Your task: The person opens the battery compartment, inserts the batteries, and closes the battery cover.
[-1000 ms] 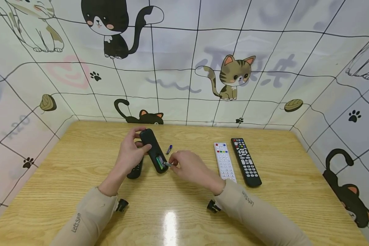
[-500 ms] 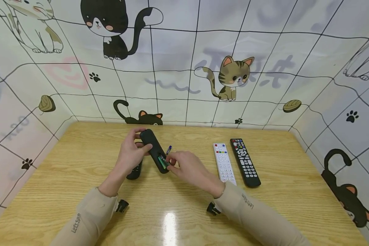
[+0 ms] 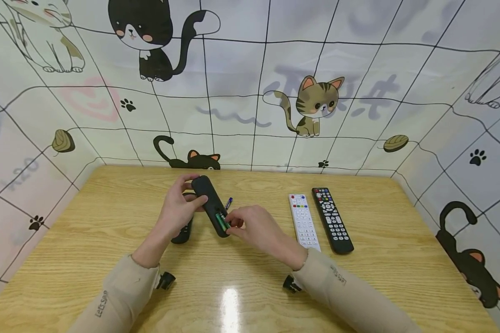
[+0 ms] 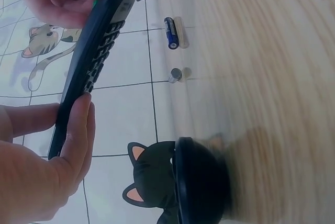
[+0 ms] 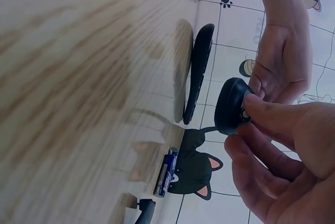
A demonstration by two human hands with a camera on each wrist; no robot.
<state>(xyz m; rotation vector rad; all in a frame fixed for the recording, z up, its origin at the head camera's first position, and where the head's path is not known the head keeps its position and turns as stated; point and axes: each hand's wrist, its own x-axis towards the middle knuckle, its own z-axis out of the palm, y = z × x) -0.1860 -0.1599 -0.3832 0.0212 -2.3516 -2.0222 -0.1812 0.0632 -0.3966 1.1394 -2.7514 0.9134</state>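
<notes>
My left hand point(image 3: 182, 206) grips a black remote control point(image 3: 208, 196), raised and tilted, its back toward the head view and its battery compartment uncovered. A green battery point(image 3: 221, 222) lies in that compartment, with a second one beside it partly hidden by fingers. At the compartment's lower end my right hand point(image 3: 254, 226) pinches the second battery between thumb and fingertips; the right wrist view shows them around the remote's end point(image 5: 227, 109). On the table behind lies a loose blue battery point(image 4: 171, 33). Near it is a small silver cylinder point(image 4: 175, 75), its kind unclear.
Another black remote point(image 3: 183, 231) lies under my left hand, partly covered. To the right, a white remote point(image 3: 303, 219) and a longer black remote point(image 3: 333, 219) lie side by side on the wooden table point(image 3: 379, 277). A cat-print backdrop point(image 3: 241, 111) rises behind.
The battery in my right fingers has gone from sticking out of the compartment to lying down in it, beside the green one. The held remote has shifted slightly; the left grip is the same.
</notes>
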